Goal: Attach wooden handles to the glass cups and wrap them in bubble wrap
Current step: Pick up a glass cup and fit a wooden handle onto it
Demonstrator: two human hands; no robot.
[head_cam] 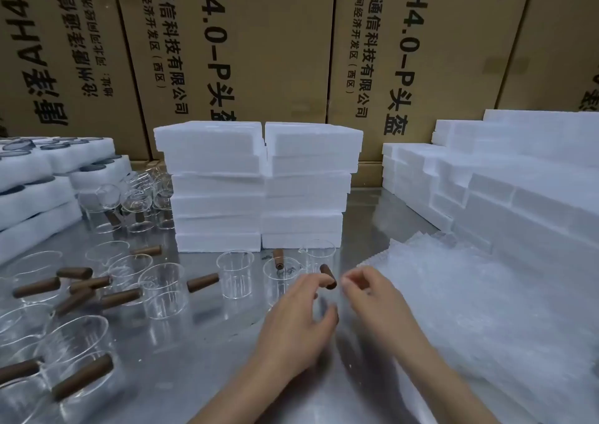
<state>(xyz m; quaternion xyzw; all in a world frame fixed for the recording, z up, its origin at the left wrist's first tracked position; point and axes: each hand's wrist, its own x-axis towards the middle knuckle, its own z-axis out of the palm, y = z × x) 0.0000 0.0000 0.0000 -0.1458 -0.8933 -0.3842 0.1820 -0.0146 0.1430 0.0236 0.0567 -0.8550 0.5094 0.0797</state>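
My left hand [299, 323] curls round a clear glass cup [324, 305] that is blurred and hard to make out. A brown wooden handle [328, 277] sticks up from it beside my left forefinger. My right hand [368, 290] is just to the right, its curled fingertips pinching at the handle's lower end. Three bare glass cups [235, 273] stand right behind my hands, one with a loose handle [278, 258] leaning in it. A stack of bubble wrap sheets [470, 320] lies to the right.
Several cups with handles [81, 375] crowd the metal table [201, 358] on the left. White foam boxes [259, 183] are stacked in the middle, foam blocks [505, 190] at the right, foam trays [35, 180] at the left. Cardboard cartons [259, 50] wall the back.
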